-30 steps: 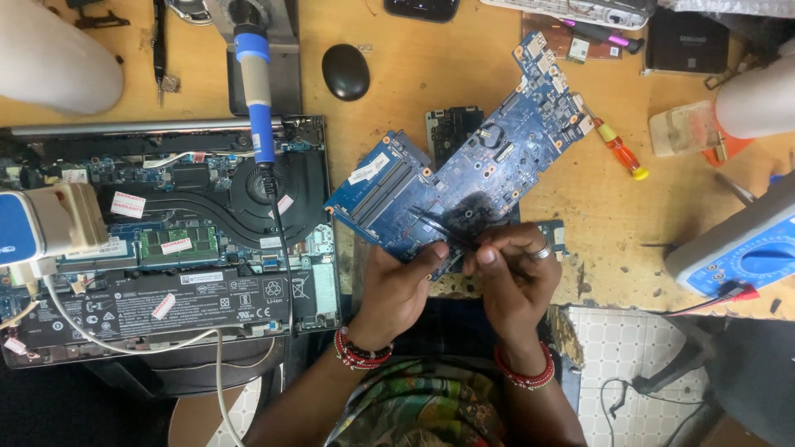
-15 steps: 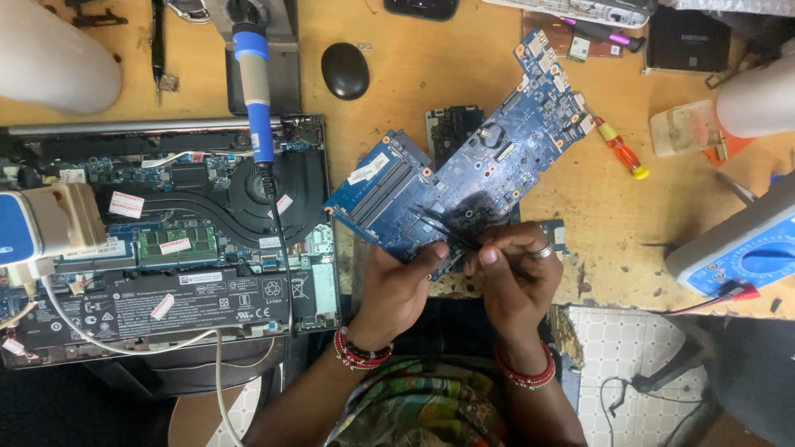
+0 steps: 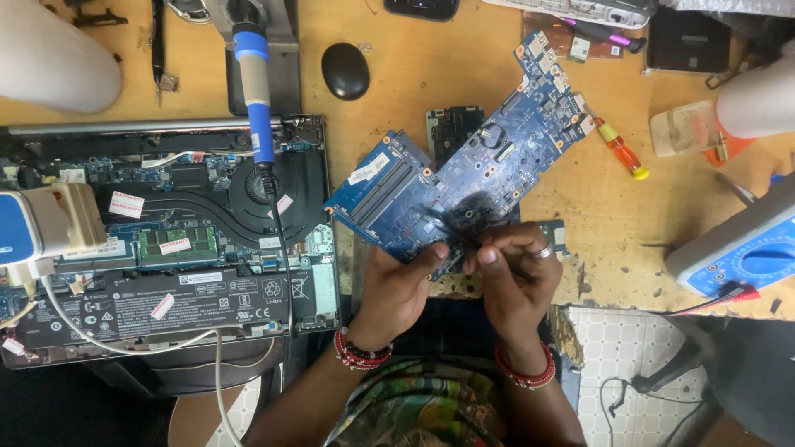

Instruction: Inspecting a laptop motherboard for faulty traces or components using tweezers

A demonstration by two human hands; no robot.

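White-red stickers [image 3: 127,204] on opened laptop [image 3: 166,240]; white label [image 3: 368,170] on blue circuit board [image 3: 464,178]

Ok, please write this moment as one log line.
left hand: holds board | right hand: tool on board | laptop: open, left

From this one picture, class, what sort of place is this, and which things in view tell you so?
Most likely an electronics repair bench. An opened laptop lies with its insides bare, a soldering iron rests above it, and a multimeter sits at the right. Both hands hold a blue circuit board.
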